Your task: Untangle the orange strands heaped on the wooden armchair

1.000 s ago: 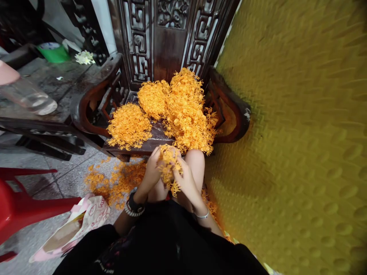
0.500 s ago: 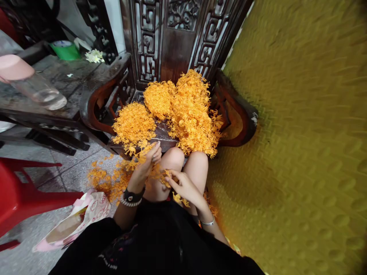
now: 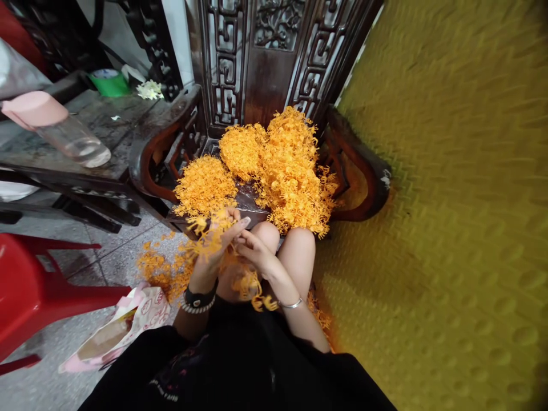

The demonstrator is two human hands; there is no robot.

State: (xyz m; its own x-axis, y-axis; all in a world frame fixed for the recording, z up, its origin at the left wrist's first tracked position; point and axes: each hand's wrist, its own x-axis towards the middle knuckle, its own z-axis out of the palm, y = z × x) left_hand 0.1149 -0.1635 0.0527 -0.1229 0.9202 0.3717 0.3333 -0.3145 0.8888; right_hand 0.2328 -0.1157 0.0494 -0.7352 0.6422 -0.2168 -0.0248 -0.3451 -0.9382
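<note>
My left hand point(image 3: 225, 237) is closed around a bunch of small orange plastic flower pieces point(image 3: 205, 240), which spill over its back. My right hand point(image 3: 256, 251) meets it above my knees, thumb and fingertips pinched together at the left fingertips. A few more orange pieces point(image 3: 252, 288) dangle below the right hand, partly blurred; what exactly its fingertips grip is hidden. Just beyond, on the carved dark wooden chair point(image 3: 250, 208), lie two rounded heaps, the left heap point(image 3: 205, 185) and the back heap point(image 3: 242, 151), beside a larger pile point(image 3: 293, 171) of the same pieces.
Loose orange pieces point(image 3: 165, 265) lie scattered on the floor to the left. Nearby are a pink-and-white bag point(image 3: 145, 314) and a red plastic stool point(image 3: 25, 285). On the dark wooden bench stand a pink-capped bottle point(image 3: 68, 128) and green tape point(image 3: 109, 84). A yellow textured surface point(image 3: 449, 200) fills the right.
My right hand has moved up and inward to meet my left fingertips. The dangling pieces swing below it. The whole view has shifted slightly.
</note>
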